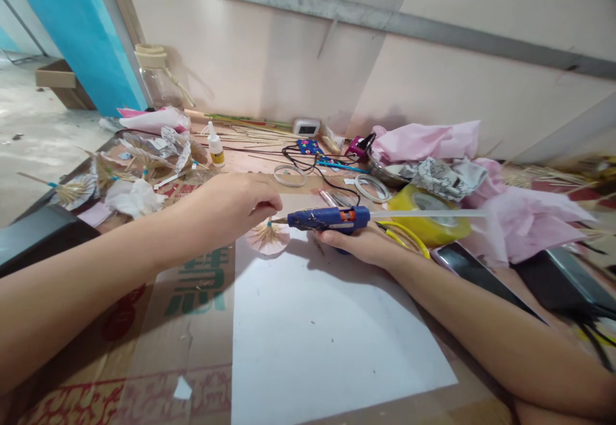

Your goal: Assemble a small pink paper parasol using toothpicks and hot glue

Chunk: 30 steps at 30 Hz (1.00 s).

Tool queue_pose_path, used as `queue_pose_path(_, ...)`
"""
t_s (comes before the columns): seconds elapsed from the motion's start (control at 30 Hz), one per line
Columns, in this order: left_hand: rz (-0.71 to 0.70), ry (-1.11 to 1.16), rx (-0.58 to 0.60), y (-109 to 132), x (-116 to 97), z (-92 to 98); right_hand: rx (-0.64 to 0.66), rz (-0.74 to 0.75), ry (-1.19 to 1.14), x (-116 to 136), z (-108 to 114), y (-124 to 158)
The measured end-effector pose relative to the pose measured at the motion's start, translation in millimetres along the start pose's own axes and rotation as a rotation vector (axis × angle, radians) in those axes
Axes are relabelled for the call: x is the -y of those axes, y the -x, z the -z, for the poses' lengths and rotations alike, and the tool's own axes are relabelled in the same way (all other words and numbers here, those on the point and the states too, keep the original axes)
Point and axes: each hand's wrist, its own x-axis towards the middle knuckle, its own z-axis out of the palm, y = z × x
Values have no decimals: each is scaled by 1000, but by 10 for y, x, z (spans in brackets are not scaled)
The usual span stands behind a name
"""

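Note:
My right hand [356, 242] is wrapped round the grip of a blue glue gun [330, 218], with a long clear glue stick [428, 213] sticking out of its back end. The gun's nozzle points left and meets the top of a small pale pink pleated paper fan [267, 240], near its blue-bound stem. Closed at the fingertips, my left hand [255, 197] pinches the fan's stem from above. Both hands are over the upper edge of a white sheet of paper [327, 335], which lies on printed cardboard [183, 335].
Several finished-looking paper fans [144, 155] and white crumpled tissue [135, 197] lie at left, near a small glue bottle [216, 146]. Yellow tape [428, 216], yellow-handled pliers [409, 235], a phone [481, 277] and pink paper [534, 219] are at right. Thin sticks [250, 135] lie along the wall.

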Motion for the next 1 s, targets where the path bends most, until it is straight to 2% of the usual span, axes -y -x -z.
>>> queue_pose_path(0.2,114,50,-10,-11,-6,12,26,10,41,-8,1,-9)
queue_pose_path(0.4,173,42,4,-1,-4,9,42,-19,84,94,27,10)
queue_pose_path(0.53,181,43,4,-5,-7,1,76,-68,74,155,34,23)
queue_pose_path(0.7,178,53,-1,-9,-4,-8,38,-124,69,100,11,20)
queue_pose_path(1.0,163,31,-4,-13,-7,-23,34,-36,17,16,10,-1)
